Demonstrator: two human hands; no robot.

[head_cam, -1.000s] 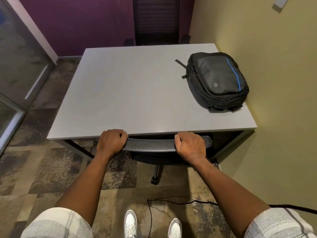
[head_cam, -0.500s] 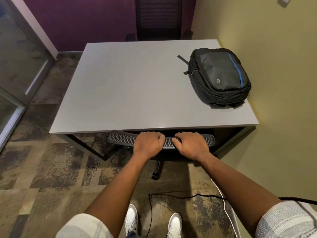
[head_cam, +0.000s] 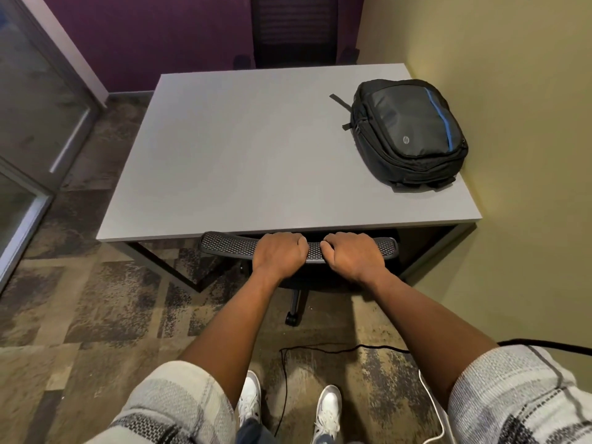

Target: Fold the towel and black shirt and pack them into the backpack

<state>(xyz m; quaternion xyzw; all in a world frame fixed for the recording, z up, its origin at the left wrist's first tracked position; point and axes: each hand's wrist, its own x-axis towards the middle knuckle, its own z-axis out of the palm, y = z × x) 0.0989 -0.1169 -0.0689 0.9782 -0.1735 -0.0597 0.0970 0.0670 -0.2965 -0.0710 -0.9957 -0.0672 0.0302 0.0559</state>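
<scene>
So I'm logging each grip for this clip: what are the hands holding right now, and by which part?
Both the left hand and right hand grip the office chair by the top edge of its mesh backrest.

A black backpack [head_cam: 408, 133] occupies the counter's [head_cam: 243, 149] far right corner, lying flat just beside the yellow wall [head_cam: 512, 123] that runs along the right edge. From the near edge across to the left and far edges, the grey surface lies open. At the near edge, a mesh chair back [head_cam: 230, 246] tucked under the counter fills the gap below. A second dark chair [head_cam: 294, 30] stands behind the far edge.
</scene>
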